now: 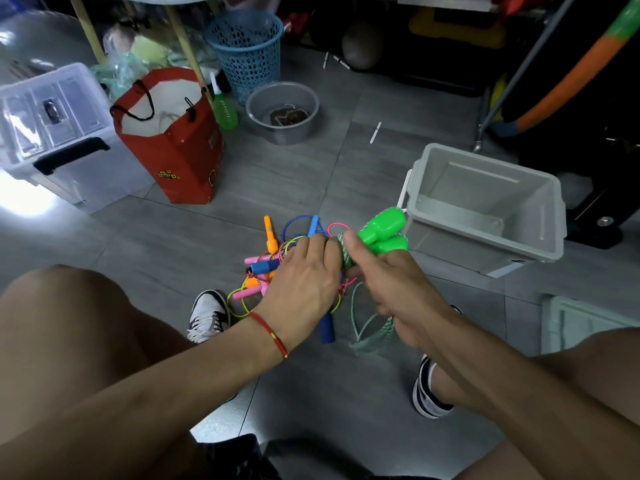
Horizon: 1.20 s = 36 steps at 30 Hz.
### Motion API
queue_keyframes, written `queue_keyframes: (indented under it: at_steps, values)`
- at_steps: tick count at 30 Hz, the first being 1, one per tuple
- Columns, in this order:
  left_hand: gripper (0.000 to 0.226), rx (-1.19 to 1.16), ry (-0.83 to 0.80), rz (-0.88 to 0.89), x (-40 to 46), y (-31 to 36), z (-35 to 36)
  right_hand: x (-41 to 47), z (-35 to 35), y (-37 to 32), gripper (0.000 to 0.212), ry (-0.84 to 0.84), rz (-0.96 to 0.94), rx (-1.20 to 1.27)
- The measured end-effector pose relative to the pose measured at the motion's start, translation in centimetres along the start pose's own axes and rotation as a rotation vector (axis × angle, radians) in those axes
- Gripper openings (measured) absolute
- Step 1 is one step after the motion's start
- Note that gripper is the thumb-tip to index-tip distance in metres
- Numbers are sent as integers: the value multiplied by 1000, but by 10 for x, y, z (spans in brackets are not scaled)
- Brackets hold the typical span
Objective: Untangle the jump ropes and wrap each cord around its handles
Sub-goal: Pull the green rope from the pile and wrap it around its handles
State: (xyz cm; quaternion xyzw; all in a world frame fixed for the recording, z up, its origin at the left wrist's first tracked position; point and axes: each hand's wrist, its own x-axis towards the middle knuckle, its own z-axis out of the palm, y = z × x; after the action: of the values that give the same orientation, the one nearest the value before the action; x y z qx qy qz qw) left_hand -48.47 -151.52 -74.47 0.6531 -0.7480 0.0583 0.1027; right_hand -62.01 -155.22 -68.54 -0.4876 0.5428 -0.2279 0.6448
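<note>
1. The two handles (382, 233) are bright green, and the cord (367, 327) is pale green with a white twist.
2. The rope pile (266, 268) mixes orange, pink and blue handles with blue, yellow and pink cords (one cord is speckled red).
3. The bag (180, 157) is red with gold marks and black handles.
4. The basket (246, 50) is light blue with a hole pattern.
5. The bin (485, 209) and the bowl (282, 110) are grey.
6. The wrist string (270, 332) is red.
</note>
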Motion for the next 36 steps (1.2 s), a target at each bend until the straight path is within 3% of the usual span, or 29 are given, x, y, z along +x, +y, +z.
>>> queue_keyframes:
  at_steps: [3,6,10,16,19,22,24,26,31,33,36]
  values:
    - [46,23,-4,-25,-4,5,-3,3,-2,-4,40,31,-36,11]
    - [36,-10,18,18,-10,6,-5,13,-8,2,44,20,-103,-61]
    - [40,-335,37,-36,-12,4,-11,23,-17,6,41,8,-198,-181]
    - [26,-788,81,-226,-4,-15,-27,23,-24,10,48,-96,-328,-261]
    - [49,-1287,-47,-453,3,-16,-41,20,-29,4,48,-174,-366,-318]
    - [69,-1438,-241,-552,13,-26,-53,13,-32,-2,47,-300,-409,-278]
    - [59,-1679,-561,-547,16,-34,-56,10,-33,-6,34,-377,-436,-283]
    - [44,-1875,-698,-505,13,-36,-54,14,-32,-6,25,-377,-473,-339]
    - [31,-1829,-400,-577,16,-25,-41,27,-22,9,54,-60,-522,-594]
    - [26,-1769,-311,-620,18,-24,-33,26,-14,9,49,15,-451,-649]
    - [22,-1602,-234,-671,17,-24,-21,28,-13,6,22,0,-291,-732]
